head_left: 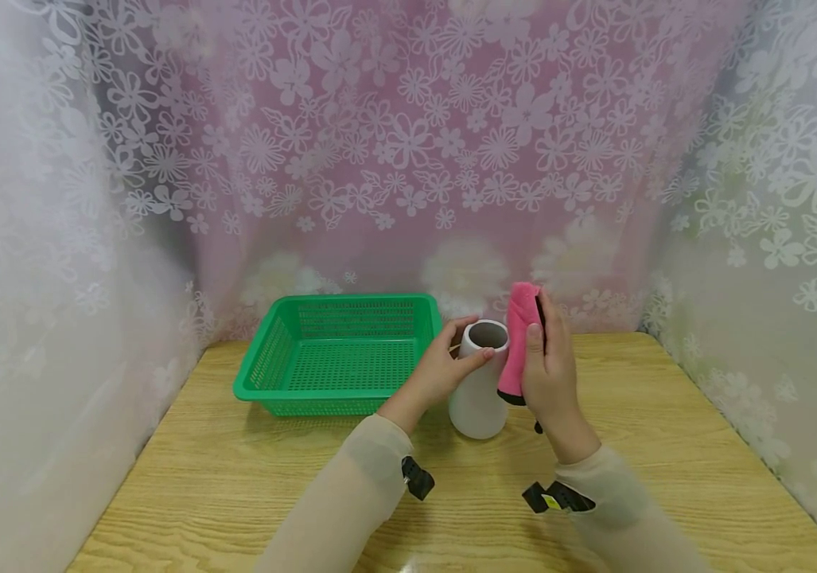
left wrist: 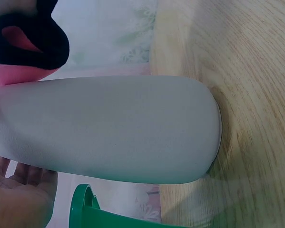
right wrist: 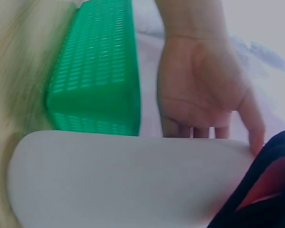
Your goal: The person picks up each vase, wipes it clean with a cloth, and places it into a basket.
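A white vase [head_left: 478, 398] stands upright on the table, its round mouth facing up. Near the rim, my left hand [head_left: 444, 362] holds it, thumb at the front and fingers at the far side. My right hand [head_left: 554, 370] grips a pink fabric mitt [head_left: 520, 342] with black trim, just right of the vase's neck. In the left wrist view the mitt's black-edged opening [left wrist: 61, 45] shows pink inside. The right wrist view has the left hand [right wrist: 199, 90] along the vase's side [right wrist: 123, 175]. The right hand's fingertips are hidden behind the mitt.
A green plastic basket [head_left: 250, 386] with perforated walls sits on the wooden table [head_left: 666, 446], left of the vase. Flowered curtains [head_left: 408, 143] enclose the table at the back and both sides. Each wrist wears a black camera mount [head_left: 418, 477].
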Tool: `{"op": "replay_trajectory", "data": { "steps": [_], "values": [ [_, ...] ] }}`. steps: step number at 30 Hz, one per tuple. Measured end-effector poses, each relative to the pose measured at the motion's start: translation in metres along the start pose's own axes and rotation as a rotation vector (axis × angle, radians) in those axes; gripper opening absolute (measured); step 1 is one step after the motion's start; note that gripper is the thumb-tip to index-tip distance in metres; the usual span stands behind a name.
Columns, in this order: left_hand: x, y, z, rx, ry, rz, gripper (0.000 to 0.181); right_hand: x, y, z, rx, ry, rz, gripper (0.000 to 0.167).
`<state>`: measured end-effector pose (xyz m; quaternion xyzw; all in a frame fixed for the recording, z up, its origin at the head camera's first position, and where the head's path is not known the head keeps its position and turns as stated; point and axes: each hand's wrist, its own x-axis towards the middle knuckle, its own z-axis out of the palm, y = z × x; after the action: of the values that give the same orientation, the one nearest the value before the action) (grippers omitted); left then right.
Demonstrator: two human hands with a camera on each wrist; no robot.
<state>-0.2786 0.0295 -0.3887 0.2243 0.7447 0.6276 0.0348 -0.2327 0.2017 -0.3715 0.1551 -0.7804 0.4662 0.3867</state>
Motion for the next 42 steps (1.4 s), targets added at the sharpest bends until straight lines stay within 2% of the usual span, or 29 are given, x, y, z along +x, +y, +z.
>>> {"op": "replay_trajectory", "data": {
  "steps": [6,12,22,28,42],
  "values": [
    [-0.001,0.002,0.0,0.02,0.0,-0.004,0.065,-0.002,0.009,0.012,-0.039,0.076,-0.154,0.049],
    [-0.001,0.002,0.0,0.024,-0.002,0.003,0.066,-0.003,0.018,0.02,-0.081,0.106,-0.19,0.049],
    [-0.001,0.002,-0.001,0.015,-0.001,0.013,0.064,-0.003,0.023,0.025,-0.092,0.074,-0.151,0.054],
    [-0.001,0.001,0.0,0.014,-0.006,0.015,0.065,-0.005,0.025,0.025,-0.104,0.043,-0.096,0.061],
    [-0.003,0.001,0.001,0.012,-0.004,0.016,0.065,-0.012,0.034,0.027,-0.063,0.006,0.018,0.054]
  ]
}}
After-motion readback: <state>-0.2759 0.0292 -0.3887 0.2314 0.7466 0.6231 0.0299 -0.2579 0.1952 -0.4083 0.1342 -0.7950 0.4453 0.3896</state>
